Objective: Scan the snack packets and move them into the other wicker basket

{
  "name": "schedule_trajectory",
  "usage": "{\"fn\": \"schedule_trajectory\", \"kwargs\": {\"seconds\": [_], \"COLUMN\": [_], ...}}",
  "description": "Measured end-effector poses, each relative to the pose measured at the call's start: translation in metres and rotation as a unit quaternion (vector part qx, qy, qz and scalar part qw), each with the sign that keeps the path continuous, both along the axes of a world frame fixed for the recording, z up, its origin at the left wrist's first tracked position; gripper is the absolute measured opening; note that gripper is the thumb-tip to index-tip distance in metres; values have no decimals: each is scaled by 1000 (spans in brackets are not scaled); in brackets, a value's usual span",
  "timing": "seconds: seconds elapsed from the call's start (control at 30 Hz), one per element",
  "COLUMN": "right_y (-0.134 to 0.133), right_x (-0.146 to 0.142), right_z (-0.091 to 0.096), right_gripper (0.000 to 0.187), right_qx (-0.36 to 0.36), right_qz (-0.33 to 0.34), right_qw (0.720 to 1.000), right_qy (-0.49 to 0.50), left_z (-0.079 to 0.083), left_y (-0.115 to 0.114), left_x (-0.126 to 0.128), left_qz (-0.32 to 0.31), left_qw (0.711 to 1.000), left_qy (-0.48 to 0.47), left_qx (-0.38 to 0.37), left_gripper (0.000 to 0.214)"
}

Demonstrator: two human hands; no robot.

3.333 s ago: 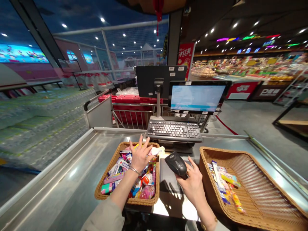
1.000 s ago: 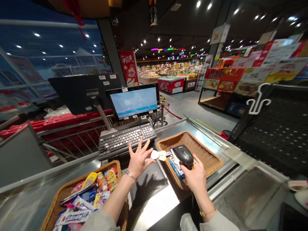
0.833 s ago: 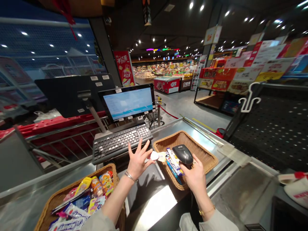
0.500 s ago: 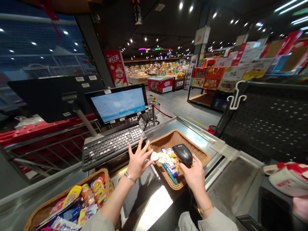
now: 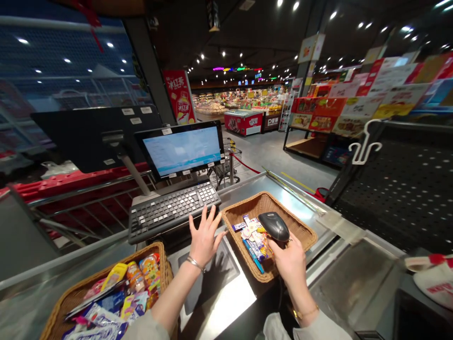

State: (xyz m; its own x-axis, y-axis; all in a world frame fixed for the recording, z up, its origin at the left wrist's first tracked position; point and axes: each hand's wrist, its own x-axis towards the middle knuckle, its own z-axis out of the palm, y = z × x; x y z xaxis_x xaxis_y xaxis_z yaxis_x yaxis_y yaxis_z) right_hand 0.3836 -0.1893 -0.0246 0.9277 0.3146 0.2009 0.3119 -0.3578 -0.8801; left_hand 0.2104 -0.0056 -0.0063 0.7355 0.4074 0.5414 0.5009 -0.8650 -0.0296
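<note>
My right hand (image 5: 289,257) is wrapped round the handle of a black barcode scanner (image 5: 274,225), whose head is over the right wicker basket (image 5: 304,231). In that basket lie several small packaged snacks (image 5: 253,231) and a blue pen-like item (image 5: 253,256). My left hand (image 5: 204,238) has its fingers spread and holds nothing; it hovers between the basket's left rim and the keyboard (image 5: 177,208). At the lower left, another wicker basket (image 5: 58,309) is full of colourful packaged sweets and toys (image 5: 120,293).
A monitor (image 5: 184,148) stands behind the keyboard, with a second, dark screen (image 5: 78,137) to its left. A black perforated panel (image 5: 406,189) carrying a white hook (image 5: 366,144) rises at the right. A red and white bag (image 5: 433,278) sits on the right edge.
The small white and yellowish item has left my left hand and lies among the snacks in the right basket. My left hand has drawn away, fingers spread. The view has shifted slightly left.
</note>
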Motion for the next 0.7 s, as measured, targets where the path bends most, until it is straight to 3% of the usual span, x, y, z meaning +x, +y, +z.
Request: {"fn": "schedule_trajectory", "kwargs": {"seconds": [0.23,0.7], "right_y": [28,76], "right_x": [-33,-95], "right_z": [12,-8], "right_gripper": [50,37], "right_qx": [-10,-15], "right_qz": [84,276], "right_qw": [996,961], "right_qy": [36,-28], "left_z": [-10,-29], "left_y": [-9,-30], "left_x": [-61,-179], "left_qz": [66,218], "left_qw": [997,971], "left_qy": [15,19], "left_qx": [-45,-101], "left_gripper": [54,56]}}
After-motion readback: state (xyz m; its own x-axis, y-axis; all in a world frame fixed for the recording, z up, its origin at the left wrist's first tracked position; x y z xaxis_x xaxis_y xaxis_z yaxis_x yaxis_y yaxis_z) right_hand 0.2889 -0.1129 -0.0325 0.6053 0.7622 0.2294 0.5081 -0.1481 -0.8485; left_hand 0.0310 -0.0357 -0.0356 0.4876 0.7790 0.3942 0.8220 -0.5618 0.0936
